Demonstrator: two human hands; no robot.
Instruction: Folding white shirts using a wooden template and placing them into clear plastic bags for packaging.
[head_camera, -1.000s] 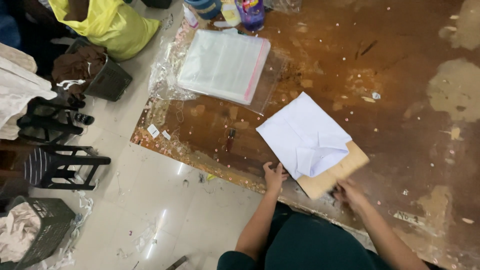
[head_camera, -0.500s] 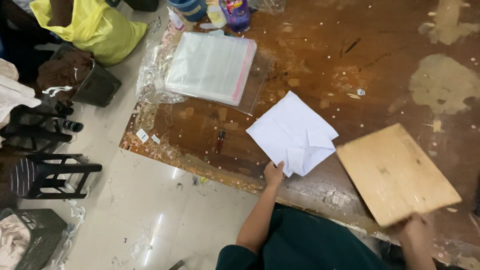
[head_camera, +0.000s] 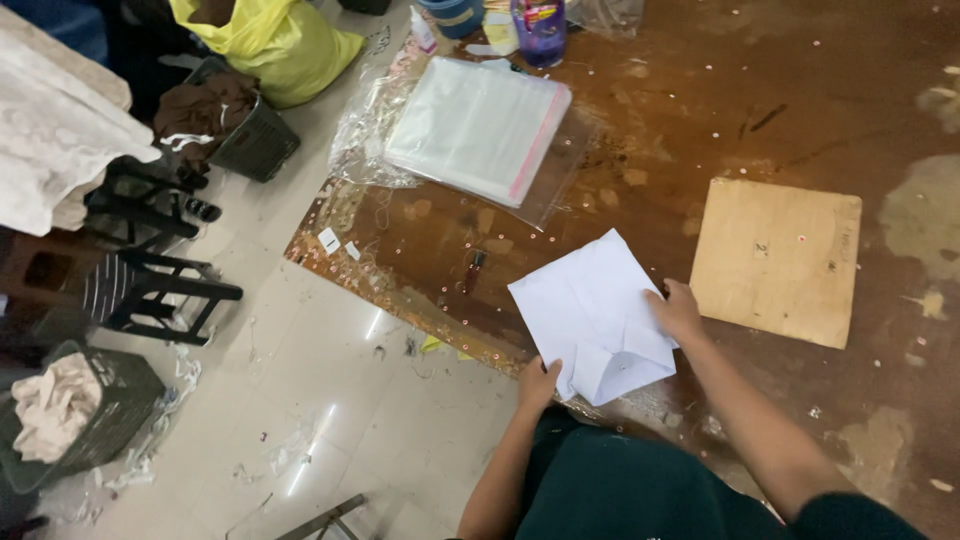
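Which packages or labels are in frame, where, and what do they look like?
Stack of clear plastic bags: table top-left, rectangular, pink strip on one edge.
Purple bottle: table's far edge, multicoloured label.
Two small white tags: table's left edge, rectangular.
Yellow plastic bag: floor, top-left, bulging.
Folded white cloth: near edge, no label visible; left hand and right hand on it.

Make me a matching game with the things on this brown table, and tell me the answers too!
Things:
1. white folded cloth
2. tan board
3. stack of clear bags
4. yellow bag

Places:
A. on the floor, beside the table
B. held by both hands
C. lying bare, to the right of the right hand
D. near the table's far left corner

Pairs: 1-B, 2-C, 3-D, 4-A
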